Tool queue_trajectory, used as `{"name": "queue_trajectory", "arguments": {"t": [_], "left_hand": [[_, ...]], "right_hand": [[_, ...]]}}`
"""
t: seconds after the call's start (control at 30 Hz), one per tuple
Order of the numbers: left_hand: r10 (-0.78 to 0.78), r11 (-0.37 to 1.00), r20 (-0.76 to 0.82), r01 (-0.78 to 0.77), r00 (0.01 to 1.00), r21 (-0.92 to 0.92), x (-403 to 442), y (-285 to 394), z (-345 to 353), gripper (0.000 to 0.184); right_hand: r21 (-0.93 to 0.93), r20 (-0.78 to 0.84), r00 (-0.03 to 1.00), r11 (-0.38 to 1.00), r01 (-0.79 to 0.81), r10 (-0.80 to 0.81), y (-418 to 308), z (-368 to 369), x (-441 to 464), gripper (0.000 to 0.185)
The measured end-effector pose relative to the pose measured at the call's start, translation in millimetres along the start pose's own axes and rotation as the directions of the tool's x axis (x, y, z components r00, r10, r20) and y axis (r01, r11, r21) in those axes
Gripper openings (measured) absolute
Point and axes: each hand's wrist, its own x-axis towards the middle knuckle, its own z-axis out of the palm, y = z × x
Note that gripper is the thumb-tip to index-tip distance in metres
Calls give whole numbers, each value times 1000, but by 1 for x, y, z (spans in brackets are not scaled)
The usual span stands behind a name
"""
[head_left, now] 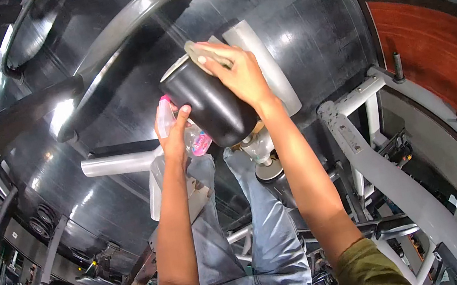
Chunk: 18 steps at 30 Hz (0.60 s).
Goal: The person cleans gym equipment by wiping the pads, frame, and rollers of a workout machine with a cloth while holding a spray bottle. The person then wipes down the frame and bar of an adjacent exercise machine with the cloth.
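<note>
A black padded roller (210,100) with a pale end disc fills the middle of the head view, tilted on its metal mount. My right hand (236,72) is closed on a greyish-green cloth (208,55), which it presses against the roller's upper right edge. My left hand (171,131) grips a clear spray bottle (195,139) with a pink nozzle and pink label, just left of the roller. The fingers wrapped behind the bottle are partly hidden.
A grey tube (264,64) lies behind the roller. A second black roller (274,180) sits lower, by my right leg. A curved grey frame (130,23) arches at upper left, and a machine frame (390,170) with pegs stands at right. Dark flooring (312,26) lies beneath.
</note>
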Motion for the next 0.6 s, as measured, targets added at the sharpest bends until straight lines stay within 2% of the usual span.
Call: {"name": "queue_trajectory", "arguments": {"t": [0.03,0.1,0.23,0.27,0.33,0.43,0.47,0.5,0.6], "left_hand": [[-3,1000,1,3,1000,0,4,-4,-4,41],[-35,999,51,36,998,-27,10,-12,-13,39],[-108,993,108,113,988,-44,18,-19,-23,38],[-136,989,112,142,984,-45,18,-19,-22,38],[-168,983,111,174,979,-49,18,-25,-24,38],[-233,964,168,250,958,-87,20,-27,-26,39],[-227,967,181,244,957,-75,20,-26,-27,38],[-220,969,195,237,956,-65,19,-23,-26,38],[-150,978,194,174,969,-113,16,-15,-20,37]], "right_hand": [[-1,1,1000,1000,-3,3,-2,-3,-10,31],[-156,1,1000,988,-7,8,-10,-17,-44,30],[-221,-26,968,943,-249,250,-7,-41,-118,31],[-227,-25,968,941,-250,252,-5,-45,-132,31],[-194,-99,930,910,-368,355,-4,-48,-150,30],[-126,-169,889,885,-448,426,1,-41,-135,31],[-115,-150,846,840,-530,512,3,-39,-123,34],[-146,-173,888,880,-451,426,14,-33,-110,37],[-16,-103,923,928,-373,370,18,-16,-49,40]]}}
